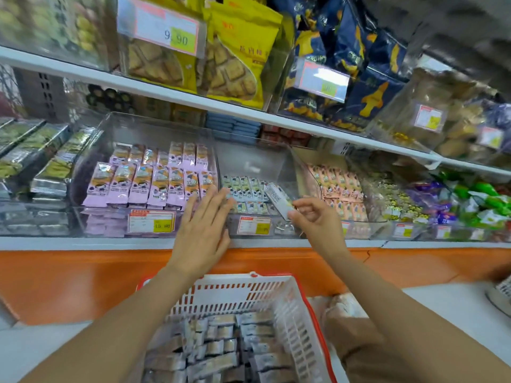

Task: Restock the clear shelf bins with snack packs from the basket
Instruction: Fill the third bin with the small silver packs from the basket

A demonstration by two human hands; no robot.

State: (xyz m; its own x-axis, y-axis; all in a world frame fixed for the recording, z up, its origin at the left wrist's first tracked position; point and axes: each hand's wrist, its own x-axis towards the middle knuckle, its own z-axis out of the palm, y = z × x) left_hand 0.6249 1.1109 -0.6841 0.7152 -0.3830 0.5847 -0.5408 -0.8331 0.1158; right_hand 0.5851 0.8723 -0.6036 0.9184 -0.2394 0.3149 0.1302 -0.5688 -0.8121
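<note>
A white and red basket (301, 322) sits low in the middle, filled with several small grey snack packs (218, 352). Above it, a clear shelf bin (279, 161) holds a low layer of pale green packs (246, 186). My right hand (318, 219) pinches one pale snack pack (278, 199) by its lower end over the bin's front right corner, tilted. My left hand (203, 230) is flat with straight fingers at the bin's front left edge, fingertips reaching the packs inside.
A clear bin of lilac packs (149, 181) stands left of the middle bin, and a bin of pink packs (340, 183) stands right. Price tags (152, 221) line the shelf front. An upper shelf (193, 98) with yellow and blue bags overhangs.
</note>
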